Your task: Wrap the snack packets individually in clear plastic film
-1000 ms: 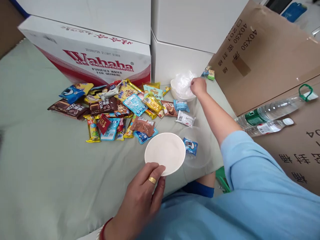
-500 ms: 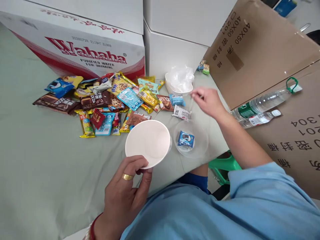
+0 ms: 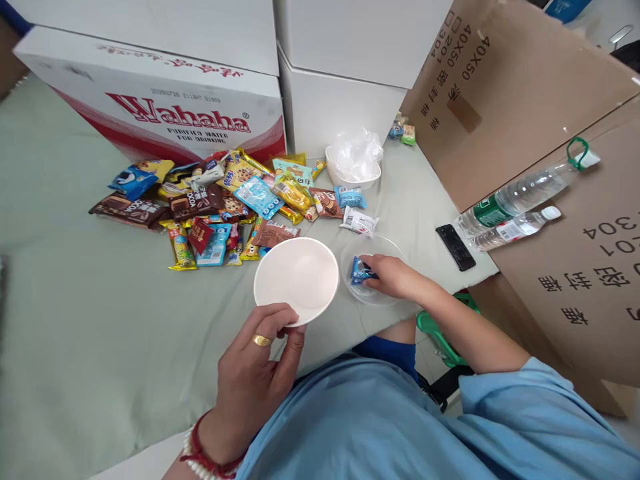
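My left hand [image 3: 267, 347] pinches the near rim of a white bowl [image 3: 297, 277], which is tilted so that its inside faces me. To the right of the bowl lies a clear round plastic lid [image 3: 385, 243]. Over that lid my right hand [image 3: 390, 275] has its fingers closed on a small blue snack packet [image 3: 358, 271]. The hand covers part of the packet. A white snack packet [image 3: 359, 221] and a light blue one [image 3: 350, 197] lie just behind the lid.
A heap of wrapped snacks [image 3: 220, 207] spreads left of centre, before a Wahaha carton [image 3: 185, 113]. At the back stands a white container with a clear plastic bag [image 3: 355, 157]. Two plastic bottles [image 3: 520, 200] and a black phone [image 3: 455, 247] lie at right, beside brown cardboard [image 3: 530, 107].
My right hand has come down and toward me from beside the white container to the lid, and now grips the blue packet. My left hand still holds the bowl. The view has shifted slightly.
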{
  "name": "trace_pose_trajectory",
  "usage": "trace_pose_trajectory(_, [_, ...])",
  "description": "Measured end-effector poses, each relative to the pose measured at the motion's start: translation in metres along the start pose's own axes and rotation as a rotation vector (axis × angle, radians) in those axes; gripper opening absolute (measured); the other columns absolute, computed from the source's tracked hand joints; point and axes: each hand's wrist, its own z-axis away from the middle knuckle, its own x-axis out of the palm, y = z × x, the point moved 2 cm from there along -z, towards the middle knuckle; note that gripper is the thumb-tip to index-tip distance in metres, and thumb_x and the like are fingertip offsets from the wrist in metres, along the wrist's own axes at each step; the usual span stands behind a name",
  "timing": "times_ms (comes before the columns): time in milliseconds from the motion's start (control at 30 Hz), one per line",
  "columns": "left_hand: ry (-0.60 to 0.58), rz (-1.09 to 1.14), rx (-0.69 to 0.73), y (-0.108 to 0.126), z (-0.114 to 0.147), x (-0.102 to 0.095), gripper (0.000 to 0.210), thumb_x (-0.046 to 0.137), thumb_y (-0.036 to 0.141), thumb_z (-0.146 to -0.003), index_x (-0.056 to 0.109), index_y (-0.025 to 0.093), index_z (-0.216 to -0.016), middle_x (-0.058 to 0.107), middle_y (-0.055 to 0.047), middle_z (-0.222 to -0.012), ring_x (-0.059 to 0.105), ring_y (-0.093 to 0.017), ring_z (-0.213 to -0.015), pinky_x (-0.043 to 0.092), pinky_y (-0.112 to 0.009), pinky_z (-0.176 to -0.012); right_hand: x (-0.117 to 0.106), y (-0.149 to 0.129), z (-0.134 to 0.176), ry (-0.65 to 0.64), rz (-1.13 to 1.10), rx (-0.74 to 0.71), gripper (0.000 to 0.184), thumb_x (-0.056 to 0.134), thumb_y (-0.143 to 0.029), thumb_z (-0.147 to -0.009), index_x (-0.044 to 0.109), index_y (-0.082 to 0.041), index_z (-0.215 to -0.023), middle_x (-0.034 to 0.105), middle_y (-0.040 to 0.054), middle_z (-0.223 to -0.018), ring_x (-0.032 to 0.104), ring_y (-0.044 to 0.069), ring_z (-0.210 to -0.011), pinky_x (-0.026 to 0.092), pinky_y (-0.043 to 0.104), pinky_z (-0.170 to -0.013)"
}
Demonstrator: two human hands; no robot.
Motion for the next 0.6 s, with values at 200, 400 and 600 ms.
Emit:
trace_pose_trajectory(200, [0.002, 0.066, 0.029, 0.016, -0.018, 0.007, 0.018, 0.061, 0.005, -0.099, 0.058, 0.020, -0.108, 0.066, -0.001, -0.098, 0.064, -0.009, -0.080, 0.053, -0.020, -0.075, -0.005, 0.015, 0.027, 0.350, -0.285, -0.072, 0.049, 0.068, -0.036, -0.098, 0.064, -0.020, -0.144, 0.067, 0.0155, -0.146, 0.075, 0.025, -0.111, 0.056, 0.038, -0.098])
trace_pose_trajectory(400, [-0.093, 0.203, 0.095, 0.029, -0.051, 0.045, 0.015, 0.056, 0.005, -0.100, 0.060, 0.019, -0.105, 0.065, -0.003, -0.096, 0.064, -0.011, -0.084, 0.054, -0.021, -0.077, -0.004, 0.041, 0.089, 0.785, -0.657, 0.145, 0.028, 0.061, -0.048, -0.101, 0.077, -0.025, -0.104, 0.079, 0.0040, -0.086, 0.075, 0.022, -0.077, 0.062, 0.037, -0.075])
trace_pose_trajectory(600, [-0.132, 0.176, 0.187, 0.026, -0.068, 0.071, 0.014, 0.055, 0.011, -0.103, 0.066, 0.018, -0.108, 0.068, -0.006, -0.100, 0.066, -0.014, -0.088, 0.055, -0.024, -0.078, 0.027, 0.031, 0.111, 0.797, -0.552, 0.003, 0.021, 0.060, -0.037, -0.102, 0.079, -0.030, -0.105, 0.078, 0.0039, -0.088, 0.075, 0.024, -0.079, 0.063, 0.039, -0.072])
